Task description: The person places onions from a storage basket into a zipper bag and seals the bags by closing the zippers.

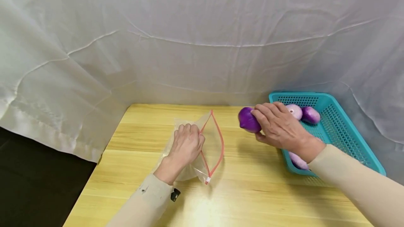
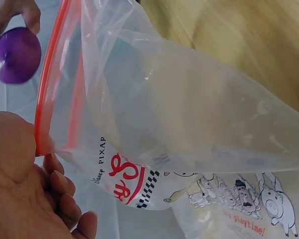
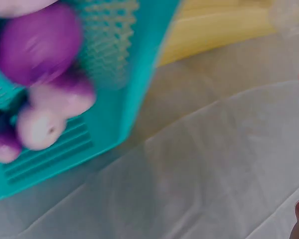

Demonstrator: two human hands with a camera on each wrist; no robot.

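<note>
A clear zip bag with a red zip edge lies on its side, its mouth spread toward the right. My left hand grips the bag by its rim; in the left wrist view, cartoon print shows on the plastic. Held in the fingers of my right hand is a purple onion, its pointed tip facing left. It hangs over the table between bag and basket, apart from the bag's mouth. Only bits of fingers enter the right wrist view, where that onion is out of sight.
A turquoise basket stands at the right of the wooden table. Several purple and pale onions lie inside it. My right forearm crosses over the basket's near side. Behind the table hangs a pale cloth.
</note>
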